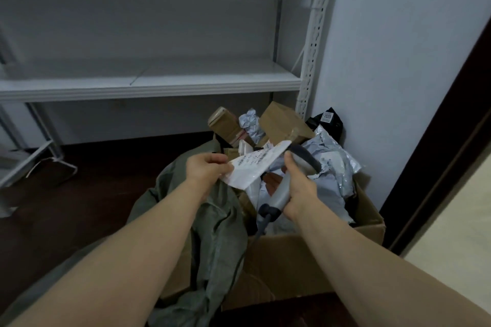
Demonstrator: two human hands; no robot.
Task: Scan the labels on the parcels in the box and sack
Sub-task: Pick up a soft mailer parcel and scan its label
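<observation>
In the middle of the frame, the left hand point(206, 170) pinches the near edge of a flat white parcel point(255, 167), with the fingers curled over the top and the thumb underneath. The parcel is lifted clear of the heap and tilted, its printed label point(259, 158) facing up; the print is too blurred to read. Just to the right, the right hand point(297, 188) is wrapped tight round the pale handle of a scanner point(301, 160). The scanner's dark-topped head sits right against the far right corner of the parcel. A grey cable point(261, 228) hangs from the bottom of the handle.

Below both hands is an open cardboard box point(305, 260), in the lower right part of the frame, piled with grey plastic mailers point(332, 164). Brown cartons point(283, 123) stick up at its far end. A slack olive-green sack point(212, 223) slumps against the box's left side, centre to lower left. A black bag point(329, 121) with a small white tag leans on the pale wall point(385, 48) behind the box. White metal shelves point(148, 79) fill the upper left, above a dark floor point(79, 180).
</observation>
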